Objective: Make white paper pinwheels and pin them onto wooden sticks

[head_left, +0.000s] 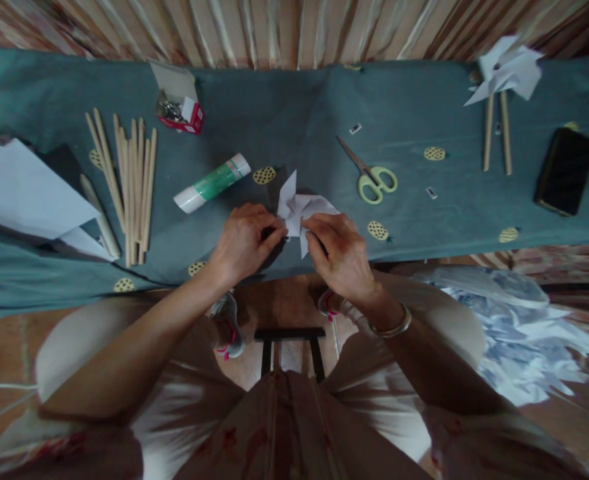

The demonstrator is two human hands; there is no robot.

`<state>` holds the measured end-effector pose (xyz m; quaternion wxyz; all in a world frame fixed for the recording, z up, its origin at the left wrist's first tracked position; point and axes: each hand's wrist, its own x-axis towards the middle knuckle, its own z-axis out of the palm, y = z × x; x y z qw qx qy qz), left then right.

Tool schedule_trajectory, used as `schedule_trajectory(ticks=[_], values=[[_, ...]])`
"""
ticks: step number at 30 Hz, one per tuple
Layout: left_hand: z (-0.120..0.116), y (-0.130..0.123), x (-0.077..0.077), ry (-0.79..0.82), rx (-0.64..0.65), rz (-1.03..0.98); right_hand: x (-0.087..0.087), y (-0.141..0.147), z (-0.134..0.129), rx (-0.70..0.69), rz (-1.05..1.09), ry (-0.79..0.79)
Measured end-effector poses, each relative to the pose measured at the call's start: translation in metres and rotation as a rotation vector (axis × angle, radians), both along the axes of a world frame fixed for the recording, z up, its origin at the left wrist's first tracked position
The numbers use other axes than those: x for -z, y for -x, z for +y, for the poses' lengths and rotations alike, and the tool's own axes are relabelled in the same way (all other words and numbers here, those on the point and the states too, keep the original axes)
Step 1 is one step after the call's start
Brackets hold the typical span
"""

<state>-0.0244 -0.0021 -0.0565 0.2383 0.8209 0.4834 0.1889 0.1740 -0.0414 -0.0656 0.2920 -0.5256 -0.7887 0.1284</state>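
A folded white paper pinwheel (pixel 294 212) is held just above the near edge of the cloth-covered table. My left hand (pixel 248 241) pinches its left side between thumb and fingers. On the other side my right hand (pixel 338 252) grips the paper near its centre and right blade, fingers closed. A bracelet circles my right wrist. Beyond the hands lies a glue stick (pixel 213 183) with a green label, to the left. Scissors (pixel 369 175) with light green handles rest to the right, blades partly apart.
Several wooden sticks (pixel 134 183) and white paper sheets (pixel 24 187) lie at left. An open red box (pixel 180 110) holds small metal pieces. Finished pinwheels (pixel 507 70) on sticks and a black phone (pixel 567 170) sit at right. A bag of paper pieces (pixel 521 340) stands below.
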Motion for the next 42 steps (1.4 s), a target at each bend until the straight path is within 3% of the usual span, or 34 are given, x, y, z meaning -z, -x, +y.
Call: schedule_trajectory(ticks=[34, 42], values=[[0.0049, -0.0027, 0.0007, 0.01, -0.015, 0.061, 0.0021, 0.0064, -0.0007, -0.026, -0.08, -0.025], [0.0049, -0.0053, -0.0053, 0.05, -0.023, 0.096, 0.0034, 0.0063, 0.0005, -0.013, -0.125, -0.013]])
